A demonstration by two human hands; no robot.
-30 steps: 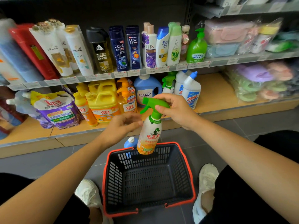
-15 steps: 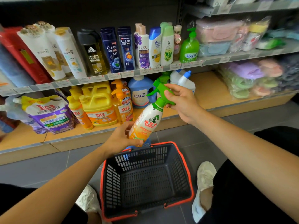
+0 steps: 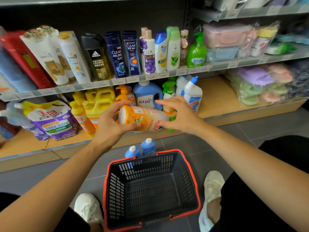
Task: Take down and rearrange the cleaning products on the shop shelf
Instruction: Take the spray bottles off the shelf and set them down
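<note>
Orange spray bottle (image 3: 143,119) level, nozzle right | left hand (image 3: 110,124) curled round base | right hand (image 3: 182,114) fingers spread

Grey tiled floor (image 3: 250,128) below wooden-based shop shelving (image 3: 215,96) with dark back panel (image 3: 100,19).

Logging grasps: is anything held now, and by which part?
The left hand grips the sideways orange spray bottle round its base end. The right hand covers its green trigger end; whether it grips cannot be told.

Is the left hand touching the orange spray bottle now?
Touching. The head view shows the left hand gripping the orange spray bottle: thumb pressed across its label, fingers curled over its base.
</note>
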